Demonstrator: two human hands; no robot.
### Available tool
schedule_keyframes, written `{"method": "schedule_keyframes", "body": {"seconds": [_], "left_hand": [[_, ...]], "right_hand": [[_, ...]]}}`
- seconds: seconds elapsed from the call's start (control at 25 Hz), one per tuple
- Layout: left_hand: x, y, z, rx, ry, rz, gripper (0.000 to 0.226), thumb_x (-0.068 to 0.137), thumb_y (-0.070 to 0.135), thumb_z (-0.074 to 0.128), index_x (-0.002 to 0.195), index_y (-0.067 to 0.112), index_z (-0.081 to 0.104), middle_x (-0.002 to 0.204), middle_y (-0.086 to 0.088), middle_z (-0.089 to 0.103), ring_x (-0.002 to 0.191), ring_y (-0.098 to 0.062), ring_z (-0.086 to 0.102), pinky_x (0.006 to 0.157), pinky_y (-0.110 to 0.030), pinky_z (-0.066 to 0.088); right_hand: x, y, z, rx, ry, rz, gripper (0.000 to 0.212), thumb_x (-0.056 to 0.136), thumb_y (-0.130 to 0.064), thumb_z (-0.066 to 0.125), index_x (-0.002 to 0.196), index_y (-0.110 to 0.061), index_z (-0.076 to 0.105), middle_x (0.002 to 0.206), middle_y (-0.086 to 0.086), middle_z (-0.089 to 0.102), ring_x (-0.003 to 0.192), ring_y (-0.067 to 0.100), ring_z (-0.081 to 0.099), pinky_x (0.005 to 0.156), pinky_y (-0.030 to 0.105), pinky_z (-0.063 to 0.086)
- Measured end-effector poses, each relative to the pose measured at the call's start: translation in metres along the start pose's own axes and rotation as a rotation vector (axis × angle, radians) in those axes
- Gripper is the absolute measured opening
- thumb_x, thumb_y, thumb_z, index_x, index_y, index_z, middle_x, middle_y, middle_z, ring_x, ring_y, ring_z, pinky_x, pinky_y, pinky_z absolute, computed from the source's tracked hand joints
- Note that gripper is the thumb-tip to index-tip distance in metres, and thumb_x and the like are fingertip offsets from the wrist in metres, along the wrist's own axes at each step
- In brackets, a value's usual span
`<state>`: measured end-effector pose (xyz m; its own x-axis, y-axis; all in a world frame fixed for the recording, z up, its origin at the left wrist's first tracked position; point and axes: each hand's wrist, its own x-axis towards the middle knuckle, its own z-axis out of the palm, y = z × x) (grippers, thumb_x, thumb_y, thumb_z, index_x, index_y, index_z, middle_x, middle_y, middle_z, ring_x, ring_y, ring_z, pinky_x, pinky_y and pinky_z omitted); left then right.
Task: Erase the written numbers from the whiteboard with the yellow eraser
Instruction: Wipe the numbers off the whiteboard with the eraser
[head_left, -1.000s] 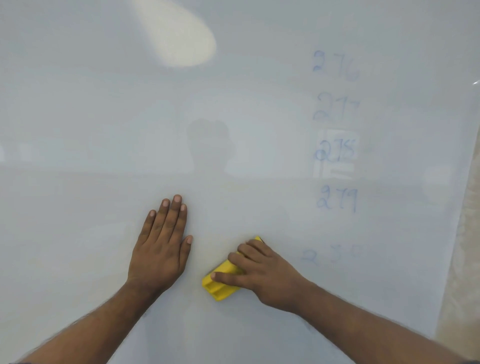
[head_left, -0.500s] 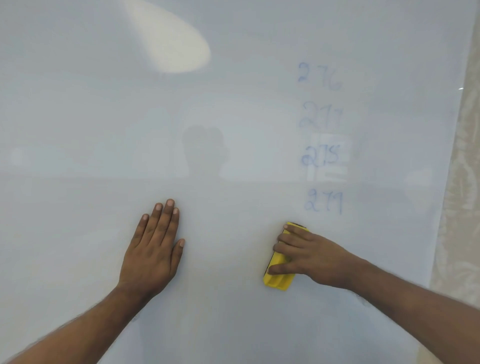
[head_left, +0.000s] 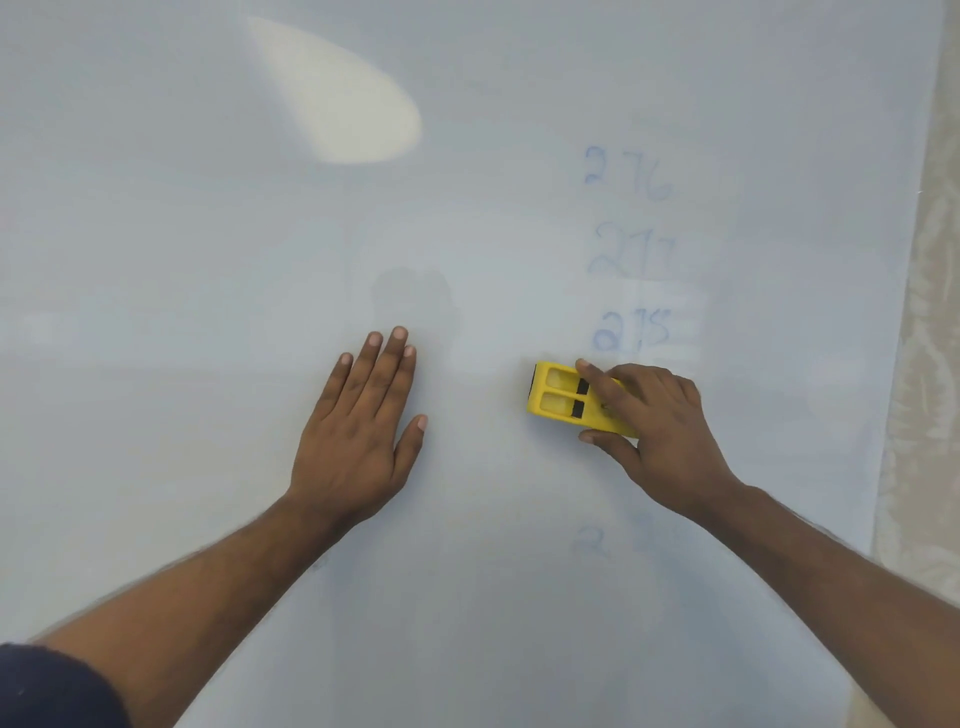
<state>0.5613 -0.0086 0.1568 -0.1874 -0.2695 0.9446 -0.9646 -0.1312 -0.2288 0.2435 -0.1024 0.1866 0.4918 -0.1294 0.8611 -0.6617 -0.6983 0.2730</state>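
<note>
One number, 279, is gone since before: right hand (head_left: 654, 415) fingers grip yellow eraser (head_left: 561, 397) there, left hand (head_left: 358, 431) flat, open.

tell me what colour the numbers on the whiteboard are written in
Faint blue, seen in the head view: the numbers look pale and partly smudged.
</note>
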Motion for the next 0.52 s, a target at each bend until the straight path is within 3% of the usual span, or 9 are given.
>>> {"method": "schedule_keyframes", "body": {"seconds": [0.28, 0.52], "left_hand": [[0.079, 0.01, 0.002, 0.03, 0.051, 0.01, 0.065, 0.105, 0.041, 0.028, 0.16, 0.008, 0.017, 0.169, -0.007, 0.014, 0.157, -0.022, 0.009, 0.128, -0.042, 0.01], [0.141, 0.026, -0.001, 0.032, 0.083, -0.008, 0.066, 0.105, 0.043, 0.025, 0.16, 0.008, 0.016, 0.169, -0.006, 0.012, 0.157, -0.022, 0.009, 0.128, -0.04, 0.008]], "right_hand": [[0.032, 0.027, -0.014, -0.038, 0.218, 0.18, 0.064, 0.091, -0.056, 0.043, 0.146, -0.022, 0.04, 0.104, 0.003, 0.053, 0.091, 0.024, 0.046, 0.077, 0.031, 0.027], [0.067, 0.057, -0.024, -0.028, 0.387, 0.369, 0.064, 0.092, -0.05, 0.049, 0.145, -0.017, 0.039, 0.099, 0.005, 0.051, 0.09, 0.026, 0.045, 0.074, 0.036, 0.036]]}}
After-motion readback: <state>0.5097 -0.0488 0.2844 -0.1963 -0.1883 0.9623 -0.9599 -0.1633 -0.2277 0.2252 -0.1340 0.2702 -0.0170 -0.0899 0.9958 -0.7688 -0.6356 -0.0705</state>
